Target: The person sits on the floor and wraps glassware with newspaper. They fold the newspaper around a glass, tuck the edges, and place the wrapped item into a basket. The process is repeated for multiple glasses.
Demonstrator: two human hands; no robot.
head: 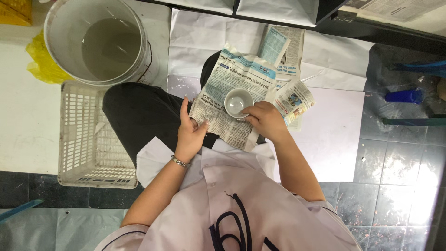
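- A small white cup (238, 102) sits mouth up on a sheet of newspaper (232, 100) that lies over the person's lap.
- The right hand (265, 121) is closed on the cup's near rim, so this hand is the nearer one. The cup lies just up and to the left of it.
- The left hand (189, 132) is flat and open. It rests on the left edge of the newspaper and is not touching the cup.
- The two hands are apart, with the paper between them.
- The paper's long side runs away from the person, tilted a little.
- A white bucket (100, 42) of cloudy water and a white basket (88, 135) stand to the left, well apart from the cup.
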